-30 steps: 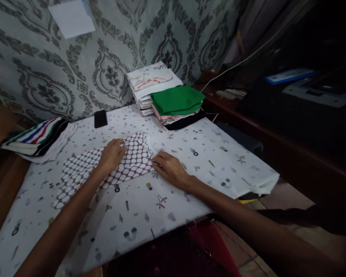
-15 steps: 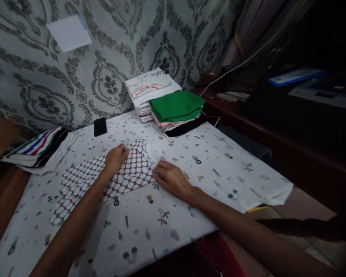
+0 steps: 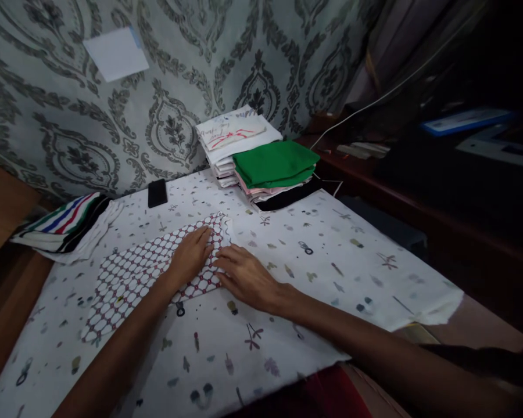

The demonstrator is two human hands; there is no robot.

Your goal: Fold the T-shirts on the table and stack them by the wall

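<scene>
A folded piece of checked cloth (image 3: 131, 273), white with dark and red lattice lines, lies on the table. My left hand (image 3: 190, 256) rests flat on its upper part, fingers stretched out over the pattern. At the cloth's right edge, my right hand (image 3: 246, 277) touches it with fingers apart, the tips on the fabric. A narrow white border (image 3: 227, 225) shows along the cloth's far right end. My left forearm and hand cover part of the cloth's middle.
The table has a white printed cover (image 3: 287, 302). At the back are a green folded cloth (image 3: 274, 162) on a stack and white folded fabric (image 3: 239, 133) with writing. A black phone (image 3: 157, 193) lies left of these, and striped folded fabric (image 3: 70, 223) at the far left.
My left hand has gone from bent fingers at the cloth's far edge to lying flat on it. My right hand's fingers have spread onto the right edge. The view has shifted slightly.
</scene>
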